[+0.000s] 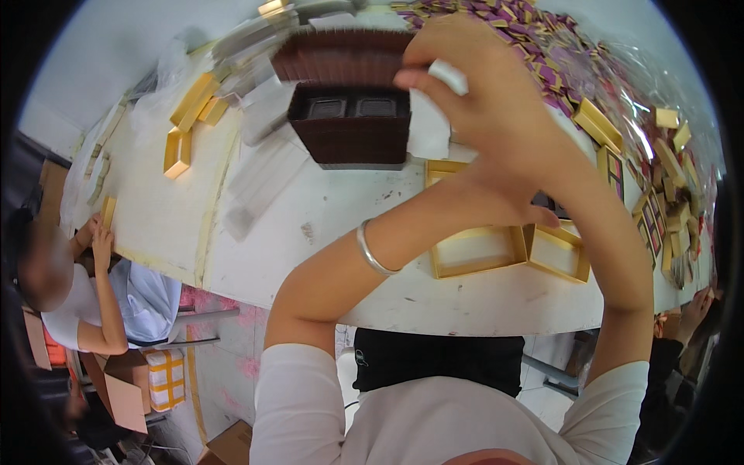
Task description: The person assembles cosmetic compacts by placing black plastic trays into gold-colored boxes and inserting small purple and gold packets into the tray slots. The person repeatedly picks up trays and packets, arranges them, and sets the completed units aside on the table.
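Note:
Dark brown plastic trays stand nested in a front stack (353,132), with a blurred rear stack (341,58) behind. My right hand (473,77) reaches far over the table, thumb and forefinger closed at the right end of the rear stack, on what looks like a tray edge. My left hand (515,190), its arm wearing a silver bangle (370,246), crosses beneath my right forearm, which hides most of its fingers. One left digit shows beside a dark tray piece (545,203) above the gold boxes. Open gold boxes (478,252) lie under and in front of my left wrist.
Clear plastic sleeves (267,186) lie left of the stacks, with gold boxes (186,112) beyond. Purple and gold pieces (535,58) heap at the back right. Filled boxes (649,221) line the right edge. A co-worker (97,248) sits at the left, holding a gold piece.

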### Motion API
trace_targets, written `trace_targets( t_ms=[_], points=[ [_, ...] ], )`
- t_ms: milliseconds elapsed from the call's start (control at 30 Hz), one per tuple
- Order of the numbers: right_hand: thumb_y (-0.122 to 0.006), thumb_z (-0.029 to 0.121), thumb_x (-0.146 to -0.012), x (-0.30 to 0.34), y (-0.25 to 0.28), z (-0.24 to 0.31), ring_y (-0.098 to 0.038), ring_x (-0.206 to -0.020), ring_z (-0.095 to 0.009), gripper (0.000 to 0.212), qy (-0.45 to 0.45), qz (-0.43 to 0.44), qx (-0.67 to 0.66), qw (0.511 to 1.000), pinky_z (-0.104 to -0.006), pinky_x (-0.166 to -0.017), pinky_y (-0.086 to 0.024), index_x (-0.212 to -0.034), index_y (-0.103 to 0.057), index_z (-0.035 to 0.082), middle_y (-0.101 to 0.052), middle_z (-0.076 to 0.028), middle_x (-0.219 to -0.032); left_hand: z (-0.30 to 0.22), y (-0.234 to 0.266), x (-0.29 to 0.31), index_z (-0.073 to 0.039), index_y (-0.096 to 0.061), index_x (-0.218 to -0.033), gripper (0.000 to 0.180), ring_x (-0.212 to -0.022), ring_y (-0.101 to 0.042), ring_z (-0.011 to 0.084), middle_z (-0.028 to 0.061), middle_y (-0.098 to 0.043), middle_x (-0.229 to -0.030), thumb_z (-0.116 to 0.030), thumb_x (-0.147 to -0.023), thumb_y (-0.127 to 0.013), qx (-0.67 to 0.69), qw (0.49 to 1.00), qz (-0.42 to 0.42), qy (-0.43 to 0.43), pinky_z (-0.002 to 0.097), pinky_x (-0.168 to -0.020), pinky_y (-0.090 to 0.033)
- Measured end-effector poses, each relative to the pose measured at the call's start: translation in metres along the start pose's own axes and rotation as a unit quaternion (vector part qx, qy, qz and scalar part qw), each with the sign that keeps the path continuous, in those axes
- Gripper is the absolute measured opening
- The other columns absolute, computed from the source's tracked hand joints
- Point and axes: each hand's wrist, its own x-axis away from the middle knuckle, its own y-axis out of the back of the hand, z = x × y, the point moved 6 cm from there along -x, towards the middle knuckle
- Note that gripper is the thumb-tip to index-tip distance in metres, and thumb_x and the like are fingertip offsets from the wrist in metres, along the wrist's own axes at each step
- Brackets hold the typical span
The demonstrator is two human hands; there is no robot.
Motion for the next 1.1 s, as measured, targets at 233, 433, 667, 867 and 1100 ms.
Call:
trace_targets(
  t_ms=[233, 433, 667, 867, 1100],
  points=[
    [-0.057, 0.022, -0.091, 0.118, 0.139, -0.092, -0.054, -0.07, -0.007, 0.018, -0.378, -0.186, -0.369, 0.828, -0.0241, -0.061, -0.042, -0.091, -0.063, 0.005, -0.063, 0.0, -0.083, 0.032, 0.041, -0.017, -0.007, -0.056, -0.116, 0.036, -0.093, -0.057, 0.0224, 0.0082, -0.06, -0.112, -0.017, -0.082, -0.065, -0.119, 0.979, -0.045, 0.158, 0.0337, -0.081, -0.047],
    [-0.058, 0.026, -0.09, 0.241, 0.113, -0.09, -0.052, -0.064, -0.007, 0.023, -0.588, -0.104, -0.473, 0.647, -0.0218, -0.056, -0.041, -0.098, -0.062, 0.005, -0.063, 0.0, -0.085, -0.046, -0.011, -0.019, -0.015, -0.039, -0.14, 0.082, -0.097, -0.057, 0.0265, 0.0093, -0.038, -0.139, -0.012, -0.067, -0.076, -0.066, 0.994, 0.086, -0.007, 0.037, -0.077, -0.048],
    [-0.071, 0.019, -0.077, 0.243, 0.125, -0.046, -0.054, -0.093, -0.022, 0.046, -0.317, 0.105, -0.221, 0.916, -0.029, -0.075, -0.045, -0.12, -0.058, 0.006, -0.054, -0.013, -0.11, -0.032, -0.038, -0.011, -0.008, -0.053, -0.124, 0.067, -0.086, -0.06, 0.0263, 0.0091, -0.063, -0.099, -0.014, -0.063, -0.08, -0.02, 0.983, 0.166, 0.08, 0.0328, -0.073, -0.049],
    [-0.072, 0.0, -0.068, 0.269, 0.142, -0.058, -0.057, -0.093, -0.027, 0.045, -0.315, 0.137, -0.175, 0.923, -0.0323, -0.076, -0.049, -0.112, -0.065, 0.006, -0.053, -0.016, -0.109, -0.033, -0.05, -0.006, -0.011, -0.045, -0.134, 0.085, -0.081, -0.058, 0.0264, 0.0077, -0.05, -0.124, -0.039, -0.063, -0.082, -0.04, 0.946, 0.288, 0.145, 0.0336, -0.07, -0.047],
    [-0.076, 0.005, -0.07, 0.262, 0.113, -0.046, -0.057, -0.093, -0.031, 0.051, -0.227, 0.182, -0.115, 0.95, -0.0352, -0.081, -0.047, -0.118, -0.06, 0.005, -0.052, -0.017, -0.109, -0.029, -0.063, -0.002, -0.01, -0.048, -0.129, 0.074, -0.08, -0.057, 0.0308, 0.0103, -0.049, -0.119, -0.025, -0.065, -0.081, -0.155, 0.94, 0.285, 0.102, 0.0365, -0.07, -0.047]
  ],
)
